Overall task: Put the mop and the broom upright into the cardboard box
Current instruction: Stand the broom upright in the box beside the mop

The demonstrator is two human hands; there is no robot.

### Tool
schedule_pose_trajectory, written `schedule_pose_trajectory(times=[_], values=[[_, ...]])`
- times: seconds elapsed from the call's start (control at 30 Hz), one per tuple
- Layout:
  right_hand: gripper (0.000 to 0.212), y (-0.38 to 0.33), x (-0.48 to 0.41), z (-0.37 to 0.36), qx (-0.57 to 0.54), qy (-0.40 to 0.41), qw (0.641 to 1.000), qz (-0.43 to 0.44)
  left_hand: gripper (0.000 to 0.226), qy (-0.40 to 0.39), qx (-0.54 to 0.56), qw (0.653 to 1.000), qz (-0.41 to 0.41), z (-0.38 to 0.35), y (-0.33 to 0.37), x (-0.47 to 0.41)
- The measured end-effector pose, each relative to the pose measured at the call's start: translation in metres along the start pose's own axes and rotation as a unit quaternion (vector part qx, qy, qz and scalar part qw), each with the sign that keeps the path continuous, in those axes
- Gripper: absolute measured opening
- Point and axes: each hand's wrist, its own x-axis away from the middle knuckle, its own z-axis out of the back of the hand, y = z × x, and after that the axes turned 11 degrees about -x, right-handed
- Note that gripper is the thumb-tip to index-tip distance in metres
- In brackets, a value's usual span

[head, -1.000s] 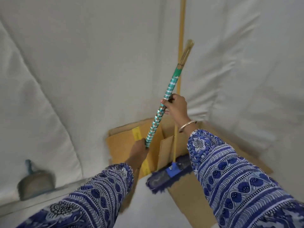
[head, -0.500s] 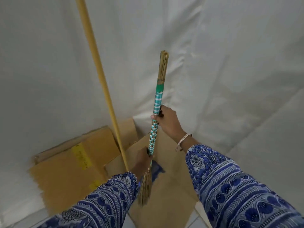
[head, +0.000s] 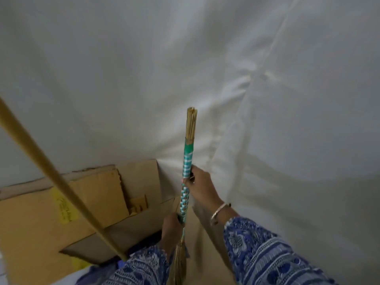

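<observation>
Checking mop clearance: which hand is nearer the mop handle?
Left. The left hand grips the broom low, just right of where the mop handle enters the cardboard box. The right hand holds the broom higher, farther right.

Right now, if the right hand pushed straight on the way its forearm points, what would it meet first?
The right hand points up and away, toward the white cloth backdrop. Beyond the broom it grips, nothing else shows in that line, so the cloth probably comes first; depth is unclear.
</observation>
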Motion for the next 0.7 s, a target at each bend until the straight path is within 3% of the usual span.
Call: schedule_pose_trajectory(times=[0.2,0.4,0.7], values=[[0.018,0.068,-0.074,-0.008,-0.017,-0.045,0.999,0.007,0.021,0.046,0.075,0.991,0.104,-0.032,0.019,-0.081],[0.018,0.099,-0.119,-0.015,-0.039,-0.038,0.998,0.020,0.024,0.104,0.109,0.982,0.115,-0.042,0.020,-0.125],[0.023,0.096,-0.130,-0.022,-0.067,-0.008,0.998,0.003,0.019,0.056,0.128,0.982,0.124,-0.029,0.015,-0.127]])
